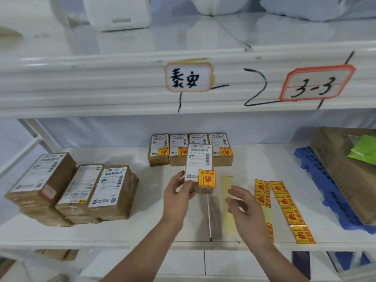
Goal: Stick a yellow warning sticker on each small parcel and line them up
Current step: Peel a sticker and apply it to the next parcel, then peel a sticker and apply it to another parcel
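- Step in hand: the left hand (179,192) pinches a small parcel (200,169) by its lower left corner, thumb on the face and fingers behind, holding it upright and clear of the shelf (264,159).
- The held parcel already carries a yellow warning sticker (207,178) at its lower right corner, below the white shipping label; sticking on this one appears finished.
- The right hand (244,208) is empty, fingers spread and loosely curled, just right of and below the parcel, not touching it.
- Beyond the hands, a row of stickered parcels (190,149) stands side by side at the back of the shelf. Three stickers are plain; the one behind the held parcel is hidden, so its state cannot be confirmed.
- Judged next move: set the held parcel in line with that row, face forward and edges flush with its neighbour.
- Well to the left of the left hand, a stack of unlabelled parcels (81,190) waits, no yellow stickers visible on the top faces.
- Just right of the right hand lie strips of stickers (284,204); under it, a bare backing strip (227,192).
- Containers: far right of the right hand, a cardboard box (335,169) rests on a blue perforated tray (317,184), a green packet (364,149) showing at its top; other contents are out of view.
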